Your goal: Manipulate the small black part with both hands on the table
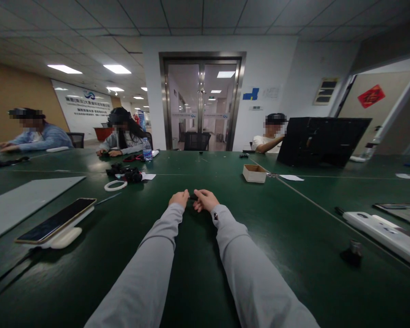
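Note:
My left hand (180, 198) and my right hand (205, 200) are close together above the green table (205, 241), both with fingers closed. Between their fingertips shows a small black object (192, 197), gripped from both sides. It is mostly covered by the fingers and too small to name. Long light-grey sleeves cover both arms, and a dark watch-like piece (215, 216) sits at my right wrist.
Left are a phone (59, 218) on a white block, a white ring (115, 186), black gear (125, 173) and a water bottle (146, 149). A small box (254, 174), a monitor (323, 141) and a white device (382, 234) are rightward. Several people sit across the table.

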{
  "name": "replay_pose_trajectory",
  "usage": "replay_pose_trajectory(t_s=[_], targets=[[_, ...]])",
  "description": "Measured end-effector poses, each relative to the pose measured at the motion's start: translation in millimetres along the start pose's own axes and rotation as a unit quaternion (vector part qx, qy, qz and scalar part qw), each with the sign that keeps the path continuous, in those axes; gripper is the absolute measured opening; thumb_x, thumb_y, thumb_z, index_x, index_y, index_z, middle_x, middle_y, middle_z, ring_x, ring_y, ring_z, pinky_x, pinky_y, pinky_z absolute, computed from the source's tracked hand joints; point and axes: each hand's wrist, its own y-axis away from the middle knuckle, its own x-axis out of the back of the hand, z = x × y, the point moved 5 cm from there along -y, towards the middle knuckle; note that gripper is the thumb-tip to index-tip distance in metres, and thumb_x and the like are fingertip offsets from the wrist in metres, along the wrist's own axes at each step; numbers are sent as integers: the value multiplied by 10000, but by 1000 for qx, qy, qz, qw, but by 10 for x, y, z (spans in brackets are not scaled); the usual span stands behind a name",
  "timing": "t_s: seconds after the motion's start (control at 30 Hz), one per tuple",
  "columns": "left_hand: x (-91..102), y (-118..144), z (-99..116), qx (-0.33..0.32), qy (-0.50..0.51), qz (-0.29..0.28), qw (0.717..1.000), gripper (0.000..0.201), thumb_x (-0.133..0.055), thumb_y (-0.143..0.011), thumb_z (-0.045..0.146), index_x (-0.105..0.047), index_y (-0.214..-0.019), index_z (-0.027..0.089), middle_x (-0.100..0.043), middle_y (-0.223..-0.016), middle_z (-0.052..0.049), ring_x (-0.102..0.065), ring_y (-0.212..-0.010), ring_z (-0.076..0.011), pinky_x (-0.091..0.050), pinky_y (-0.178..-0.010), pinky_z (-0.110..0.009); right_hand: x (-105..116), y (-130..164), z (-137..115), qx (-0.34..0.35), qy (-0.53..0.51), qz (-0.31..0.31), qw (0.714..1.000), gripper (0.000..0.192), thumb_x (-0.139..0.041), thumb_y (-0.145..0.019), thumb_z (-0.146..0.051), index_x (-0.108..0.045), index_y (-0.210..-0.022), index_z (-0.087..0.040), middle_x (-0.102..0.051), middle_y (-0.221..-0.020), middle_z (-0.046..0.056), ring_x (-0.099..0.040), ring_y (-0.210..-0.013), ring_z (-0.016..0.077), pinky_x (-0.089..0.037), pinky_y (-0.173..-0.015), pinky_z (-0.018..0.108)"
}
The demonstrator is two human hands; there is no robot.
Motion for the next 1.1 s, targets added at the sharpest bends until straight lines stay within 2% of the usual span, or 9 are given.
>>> replay_pose_trajectory(t_s=[0.07,0.13,0.23,0.4,0.57,0.67,0.77,0.93,1.1], targets=[[-5,-4,-8,1,2,0,1000,515,-225,-838,420,-682,-823,184,-685,-843,-77,-609,-833,-196,-411,-670,-248,-4,11,-40,33,19,-5,999,285,-624,-691,-212,-433,-899,-175,-532,-651,-31,-544,-391,97,-422,-290,177],[-10,-1,-7,-1,6,-5,1000,515,-227,-837,423,-681,-796,182,-687,-821,-72,-613,-817,-191,-409,-656,-243,5,30,-66,64,12,-18,998,449,-669,-585,-104,-406,-932,-213,-515,-746,-51,-566,-435,87,-459,-329,182],[-6,11,1,-5,15,-8,1000,517,-222,-837,420,-679,-792,183,-686,-803,-67,-613,-796,-189,-405,-644,-245,1,41,-49,57,1,-44,997,591,-686,-561,-106,-345,-1022,-249,-496,-759,-61,-583,-466,99,-506,-387,225],[-5,21,23,-15,-6,-8,1000,530,-211,-832,418,-683,-763,189,-681,-818,-77,-607,-805,-203,-405,-656,-257,-20,18,-39,46,38,1,998,300,-545,-734,-240,-342,-953,-215,-450,-612,-85,-463,-331,62,-411,-275,182],[-11,17,12,-9,-2,-8,1000,527,-207,-827,419,-679,-764,193,-678,-824,-76,-602,-811,-209,-403,-655,-262,-39,45,-74,65,19,3,998,483,-626,-638,-177,-299,-984,-259,-461,-666,-98,-535,-422,90,-474,-336,219],[-8,22,11,-9,6,-9,1000,528,-208,-828,418,-678,-751,192,-679,-809,-73,-605,-808,-210,-405,-667,-265,-34,34,-49,43,54,16,998,247,-502,-770,-291,-337,-940,-223,-447,-553,-95,-480,-341,83,-399,-279,177],[-9,26,17,-9,6,-11,1000,523,-215,-827,423,-678,-741,196,-681,-790,-67,-608,-792,-206,-406,-669,-265,-25,11,-40,41,86,43,995,112,-426,-802,-246,-376,-894,-205,-410,-490,-104,-415,-282,61,-327,-245,143],[-27,18,11,-6,5,-15,1000,519,-222,-825,436,-678,-761,196,-681,-767,-61,-610,-764,-191,-407,-650,-252,-18,9,-33,38,42,32,998,251,-482,-698,-133,-371,-909,-210,-435,-562,-111,-437,-293,55,-379,-269,165],[-20,19,9,-11,14,-7,1000,528,-215,-833,432,-676,-744,188,-682,-779,-68,-612,-762,-190,-406,-630,-250,-18,3,-19,31,16,19,999,305,-588,-697,-254,-379,-915,-211,-484,-581,-88,-494,-343,73,-421,-289,182]])
